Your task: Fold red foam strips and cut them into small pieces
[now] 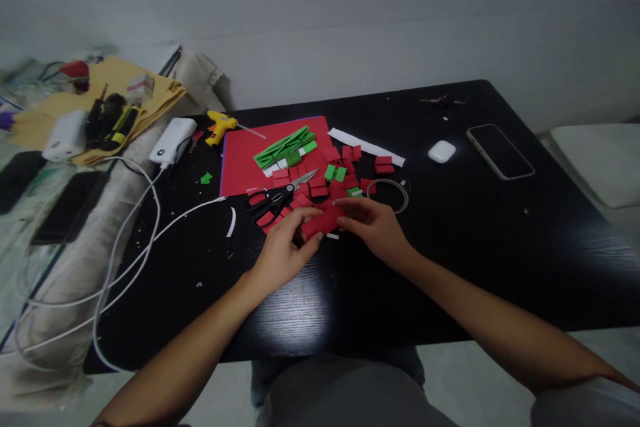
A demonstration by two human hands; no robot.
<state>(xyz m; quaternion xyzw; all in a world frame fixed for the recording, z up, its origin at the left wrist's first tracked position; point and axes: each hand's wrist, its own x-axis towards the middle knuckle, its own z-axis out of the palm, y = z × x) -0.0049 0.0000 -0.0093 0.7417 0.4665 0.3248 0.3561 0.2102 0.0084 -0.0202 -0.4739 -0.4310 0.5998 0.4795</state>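
Between my two hands is a red folded paper piece (pixel 323 221), held just above the black table. My left hand (pixel 286 248) grips its left end between thumb and fingers. At its right end, my right hand (pixel 376 227) pinches it with thumb and fingertips. Right behind my hands lie many small folded red paper pieces (pixel 318 188), with a few green ones (pixel 335 173) among them. Black-handled scissors (pixel 281 196) rest half open on the pile, beside my left hand. A ring of tape (pixel 406 199) lies close to my right hand.
Red paper sheets (pixel 240 163) lie under a green pleated paper strip (pixel 285 147). Nearby are a yellow glue gun (pixel 219 127), a long white strip (pixel 367 146), a white earbud case (pixel 442 151) and a phone (pixel 500 151). White cables (pixel 156 213) run across the left side from a power bank (pixel 173 141).
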